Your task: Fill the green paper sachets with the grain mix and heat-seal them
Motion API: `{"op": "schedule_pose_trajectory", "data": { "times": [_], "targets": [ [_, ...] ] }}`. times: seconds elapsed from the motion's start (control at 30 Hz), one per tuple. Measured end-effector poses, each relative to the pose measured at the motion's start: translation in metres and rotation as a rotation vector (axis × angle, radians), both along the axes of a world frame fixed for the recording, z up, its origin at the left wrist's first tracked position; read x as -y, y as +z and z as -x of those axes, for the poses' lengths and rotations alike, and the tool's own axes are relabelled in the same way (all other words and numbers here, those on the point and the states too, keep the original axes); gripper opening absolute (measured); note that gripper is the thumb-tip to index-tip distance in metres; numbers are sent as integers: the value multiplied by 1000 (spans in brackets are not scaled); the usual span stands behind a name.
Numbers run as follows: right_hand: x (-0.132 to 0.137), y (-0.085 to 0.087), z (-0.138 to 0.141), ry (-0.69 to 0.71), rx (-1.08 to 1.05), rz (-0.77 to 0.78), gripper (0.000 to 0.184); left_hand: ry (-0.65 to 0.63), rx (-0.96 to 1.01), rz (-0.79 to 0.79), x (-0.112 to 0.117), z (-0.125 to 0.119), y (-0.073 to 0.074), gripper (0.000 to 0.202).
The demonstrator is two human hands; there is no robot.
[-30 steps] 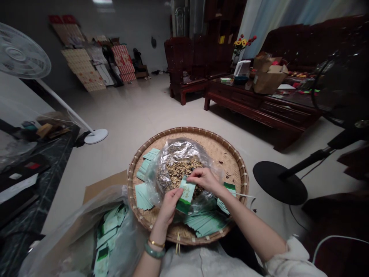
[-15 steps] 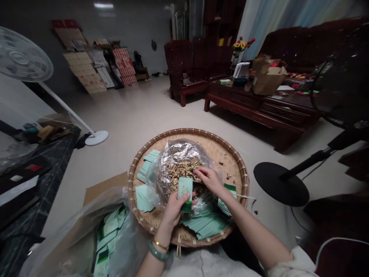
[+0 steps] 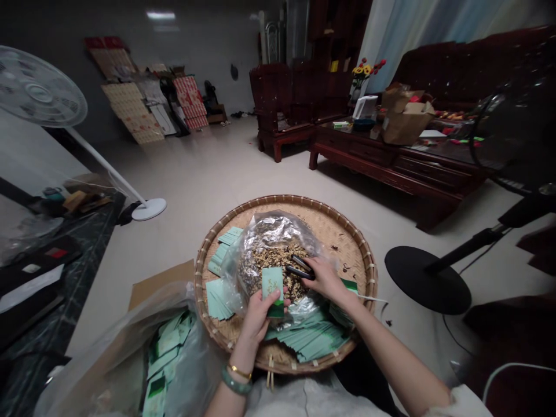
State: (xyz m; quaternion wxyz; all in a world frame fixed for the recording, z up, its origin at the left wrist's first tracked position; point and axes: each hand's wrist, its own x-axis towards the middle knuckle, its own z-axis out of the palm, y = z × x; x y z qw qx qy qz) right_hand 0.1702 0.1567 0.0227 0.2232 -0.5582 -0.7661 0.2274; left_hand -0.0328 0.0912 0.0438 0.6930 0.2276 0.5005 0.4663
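A round woven basket tray (image 3: 347, 231) rests in front of me. In it lies an open clear plastic bag (image 3: 264, 231) holding dried brown bits (image 3: 269, 260). My left hand (image 3: 260, 313) is closed on a small green packet (image 3: 273, 289), held upright over the bag. My right hand (image 3: 324, 278) grips black tongs (image 3: 299, 267) whose tips lie on the dried bits. Several flat green packets (image 3: 310, 337) are piled on the tray near its front rim, with more green packets (image 3: 219, 258) on its left side.
A plastic bag of green packets (image 3: 163, 353) sits at my lower left on cardboard (image 3: 156, 281). A white standing fan (image 3: 39, 92) is at the left, a black fan base (image 3: 428, 279) at the right. A dark wooden table (image 3: 391, 162) stands behind.
My right hand left the packet's top, moved into the bag and now holds black tongs. My left hand turned the packet upright and kept it.
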Motion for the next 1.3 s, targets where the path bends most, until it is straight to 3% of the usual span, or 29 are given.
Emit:
{"op": "schedule_pose_trajectory", "data": {
  "times": [0.17, 0.33, 0.63, 0.93, 1.17, 1.3],
  "targets": [
    [-2, 31, -14, 45, -422, 245, 52, -33, -31, -4, -1, -2, -1, 47],
    [-1, 55, -6, 201, -465, 457, 60, -93, -85, -31, -4, -12, -3, 47],
    [-5, 58, 13, 199, -411, 437, 38, -138, -104, -29, -4, -12, -3, 51],
    [-5, 50, 13, 180, -433, 356, 34, -138, -69, -12, -6, -12, 0, 48],
    [-6, 56, 9, 183, -621, 533, 43, -157, -64, -13, -3, -8, -4, 43],
    [-9, 59, 1, 164, -615, 488, 51, -136, -72, -10, -1, -8, -8, 42]
  ]
}}
